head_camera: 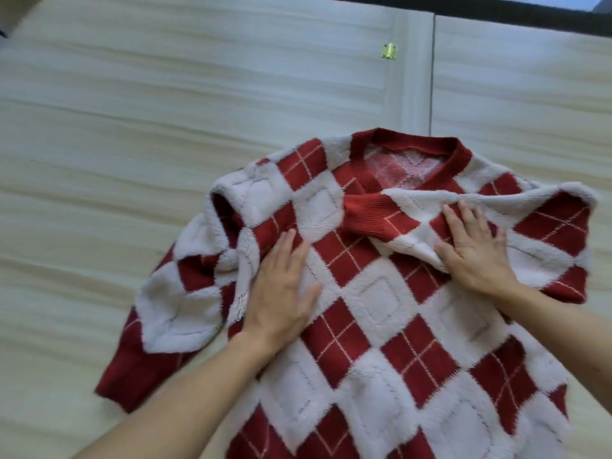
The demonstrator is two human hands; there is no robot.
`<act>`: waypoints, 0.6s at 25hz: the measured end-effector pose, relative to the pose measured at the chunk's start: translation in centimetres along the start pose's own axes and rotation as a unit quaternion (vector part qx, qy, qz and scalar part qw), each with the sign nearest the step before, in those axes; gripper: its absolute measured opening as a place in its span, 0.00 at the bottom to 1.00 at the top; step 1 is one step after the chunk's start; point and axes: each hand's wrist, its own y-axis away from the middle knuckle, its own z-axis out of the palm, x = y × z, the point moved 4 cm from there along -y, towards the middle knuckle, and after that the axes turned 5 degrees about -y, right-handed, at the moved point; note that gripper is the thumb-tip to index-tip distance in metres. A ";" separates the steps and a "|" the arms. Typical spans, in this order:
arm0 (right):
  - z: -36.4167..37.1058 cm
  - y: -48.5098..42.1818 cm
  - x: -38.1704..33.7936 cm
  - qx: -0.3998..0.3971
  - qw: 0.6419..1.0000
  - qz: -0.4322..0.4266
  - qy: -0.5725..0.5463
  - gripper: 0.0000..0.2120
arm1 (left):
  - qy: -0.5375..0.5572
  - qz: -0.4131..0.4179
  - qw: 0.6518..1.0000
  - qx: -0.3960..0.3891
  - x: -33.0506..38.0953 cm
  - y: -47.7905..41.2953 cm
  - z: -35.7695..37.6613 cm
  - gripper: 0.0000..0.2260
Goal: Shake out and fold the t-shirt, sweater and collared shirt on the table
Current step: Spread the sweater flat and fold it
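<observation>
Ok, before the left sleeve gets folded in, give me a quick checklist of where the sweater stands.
1. Sweater lying front up on the table: ok.
2. Right sleeve folded across the chest, cuff near the neckline: ok.
3. Right hand pressing flat on that folded sleeve: ok.
4. Left sleeve folded in: not ok, it lies bunched out to the side.
5. Left hand flat on the body beside the left sleeve, gripping nothing: ok.
6. Hem lying flat: cannot tell, out of frame.
</observation>
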 end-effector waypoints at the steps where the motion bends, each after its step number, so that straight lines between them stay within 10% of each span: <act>1: -0.1 0.4 -2.0 0.038 0.999 0.014 -0.010 0.38 | -0.008 0.014 1.000 0.017 -2.1 1.4 -1.7 0.27; 3: 0.2 1.6 -8.6 0.106 0.991 -0.037 -0.073 0.33 | -0.025 0.038 0.995 0.084 -4.6 3.3 -4.9 0.22; 6: 3.5 3.7 -20.9 0.050 0.972 -0.173 -0.155 0.33 | -0.021 -0.152 0.976 0.156 -10.0 5.3 -7.9 0.26; 9: 7.7 4.4 -27.4 -0.027 0.972 -0.193 -0.134 0.33 | -0.034 -0.324 0.945 0.000 -14.8 8.6 -7.3 0.37; 11: 9.6 4.3 -27.7 -0.025 0.978 -0.170 -0.118 0.34 | -0.013 -0.307 0.948 -0.080 -15.7 9.8 -6.7 0.30; 15: 10.6 4.9 -26.6 0.013 0.974 -0.171 -0.148 0.39 | 0.015 -0.228 0.971 0.076 -19.3 5.2 -13.3 0.12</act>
